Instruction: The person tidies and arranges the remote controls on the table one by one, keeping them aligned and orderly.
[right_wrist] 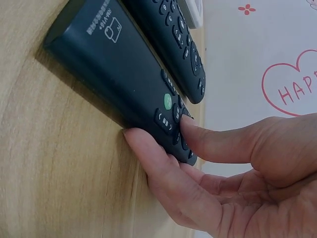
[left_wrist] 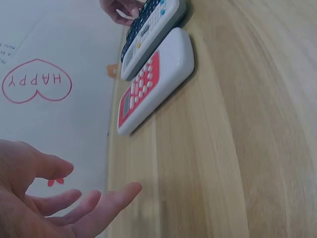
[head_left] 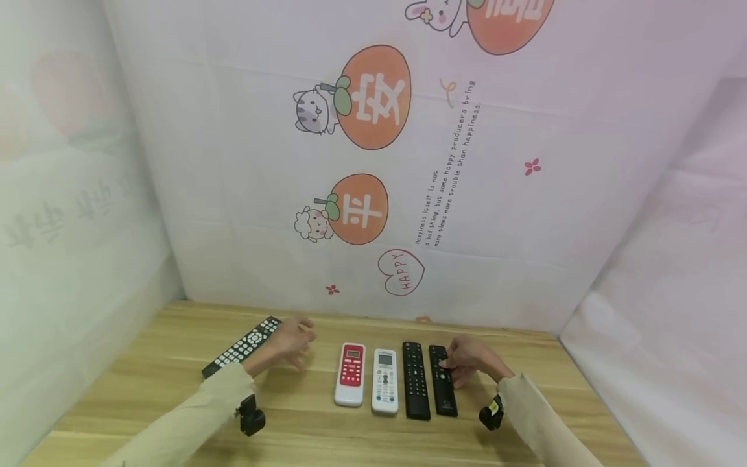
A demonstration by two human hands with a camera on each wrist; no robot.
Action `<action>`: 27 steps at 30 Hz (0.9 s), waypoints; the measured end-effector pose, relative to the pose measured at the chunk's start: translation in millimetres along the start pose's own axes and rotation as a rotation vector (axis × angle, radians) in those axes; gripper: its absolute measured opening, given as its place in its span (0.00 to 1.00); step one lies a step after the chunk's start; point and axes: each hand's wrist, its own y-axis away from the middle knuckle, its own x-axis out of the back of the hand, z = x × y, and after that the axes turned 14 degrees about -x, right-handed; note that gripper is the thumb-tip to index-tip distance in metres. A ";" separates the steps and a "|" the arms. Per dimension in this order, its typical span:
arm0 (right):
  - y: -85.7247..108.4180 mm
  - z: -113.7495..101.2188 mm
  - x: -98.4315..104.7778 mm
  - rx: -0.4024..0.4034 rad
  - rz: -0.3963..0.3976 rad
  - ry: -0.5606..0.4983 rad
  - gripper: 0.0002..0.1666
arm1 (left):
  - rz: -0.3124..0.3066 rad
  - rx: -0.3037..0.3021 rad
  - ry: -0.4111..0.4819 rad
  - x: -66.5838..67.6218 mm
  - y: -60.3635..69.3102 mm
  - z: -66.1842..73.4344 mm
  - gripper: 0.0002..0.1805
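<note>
My right hand (head_left: 469,357) pinches the rightmost black remote control (right_wrist: 119,74), thumb on its buttons and fingers along its side. In the right wrist view its lower end looks slightly raised. A longer black remote (head_left: 416,383) lies just left of it. Left of that are a white remote (head_left: 385,383) with a grey screen and a red-and-white remote (left_wrist: 158,79). My left hand (head_left: 290,340) hovers with relaxed, parted fingers and holds nothing. Beside it, at the left, a black remote with white buttons (head_left: 239,349) lies at a slant, partly behind the wrist.
The wooden table (head_left: 315,428) meets a white cloth backdrop (head_left: 251,194) printed with cartoon fruit and a heart. More white cloth hangs at the left and right sides. Bare wood shows between the slanted remote and the row. Each wrist wears a small black camera (head_left: 252,415).
</note>
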 end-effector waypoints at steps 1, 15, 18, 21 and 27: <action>-0.1 0.0 -0.3 0.000 0.000 -0.004 0.11 | 0.010 -0.015 -0.014 2.4 -0.4 -2.1 0.23; -2.1 -1.7 -1.7 -0.008 -0.007 -0.037 0.16 | 0.086 -0.174 -0.229 31.6 -1.4 -12.1 0.20; -1.3 -2.4 -1.5 -0.019 -0.006 -0.028 0.16 | 0.090 -0.201 -0.277 40.2 -2.0 -14.4 0.20; -2.5 -2.8 -1.7 -0.038 -0.002 -0.024 0.17 | 0.091 -0.228 -0.326 48.4 -2.3 -16.8 0.20; -4.5 -4.8 -1.5 -0.055 -0.014 -0.007 0.19 | 0.074 -0.218 -0.384 65.8 4.8 -18.5 0.23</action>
